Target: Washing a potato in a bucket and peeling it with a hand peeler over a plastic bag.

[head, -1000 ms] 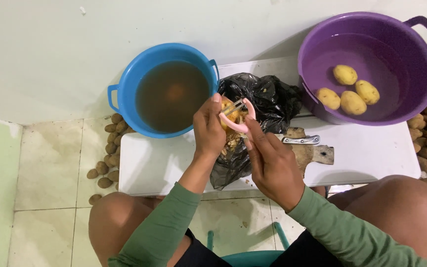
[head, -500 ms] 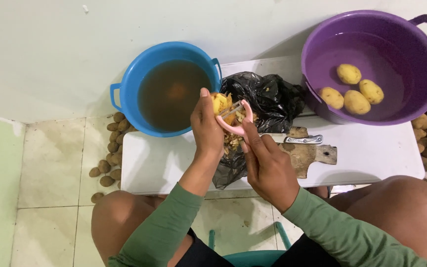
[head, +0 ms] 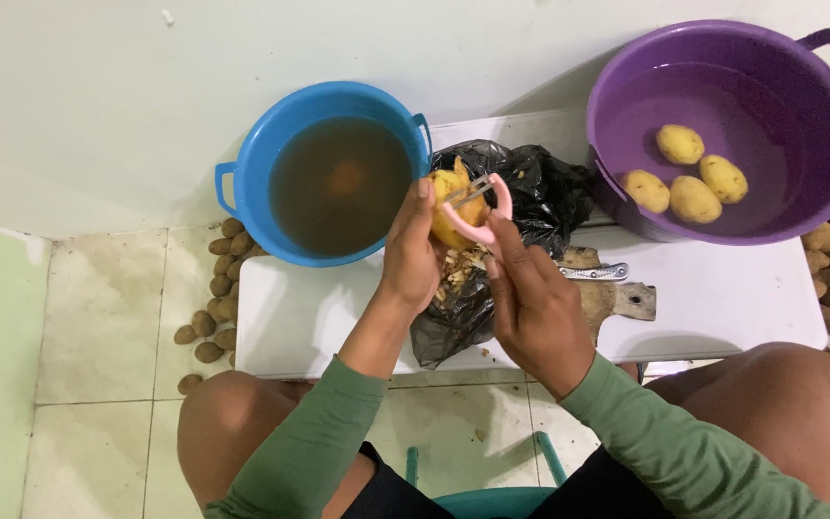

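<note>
1. Head view: since half a second ago the pink peeler (head: pixel 480 213) has shifted up and right across the potato (head: pixel 451 219), so another stroke of peeling seems under way.
2. The left hand (head: pixel 409 255) is clamped around the potato at frame centre, above the black bag (head: pixel 530 197) of peelings.
3. The right hand (head: pixel 535 308) grips the peeler's handle, its blade apparently touching the potato.
4. Blue tub (head: pixel 242 168) upper left, purple tub (head: pixel 818 207) upper right, both on the bench (head: pixel 722 298).
</note>
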